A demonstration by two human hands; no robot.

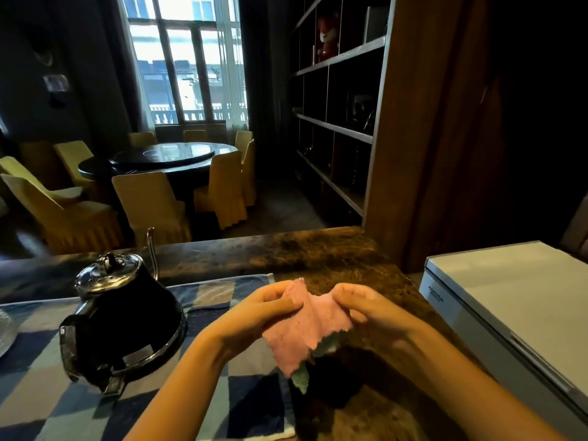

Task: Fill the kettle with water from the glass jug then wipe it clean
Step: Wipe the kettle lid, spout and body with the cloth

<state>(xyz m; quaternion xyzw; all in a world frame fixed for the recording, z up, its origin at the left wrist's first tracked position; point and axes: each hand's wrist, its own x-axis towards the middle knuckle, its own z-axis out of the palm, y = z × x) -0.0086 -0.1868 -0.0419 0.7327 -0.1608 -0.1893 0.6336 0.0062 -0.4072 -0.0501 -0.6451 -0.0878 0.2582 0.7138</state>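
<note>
A black kettle (127, 319) with a shiny metal lid and a thin curved spout stands upright on a blue checked mat (222, 294) at the left. To its right, above the counter, both hands hold a pink cloth (305, 326) with a green underside. My left hand (254, 316) pinches the cloth's top left edge. My right hand (366, 310) grips its top right edge. The cloth hangs down between them, apart from the kettle. A curved piece of clear glass (4, 332) shows at the far left edge; I cannot tell if it is the jug.
The dark marbled counter (318, 253) ends at a far edge, beyond which stand a round table and yellow chairs. A white box-shaped appliance (515, 300) sits at the right. A wooden post (413, 122) and shelving rise behind the counter's right end.
</note>
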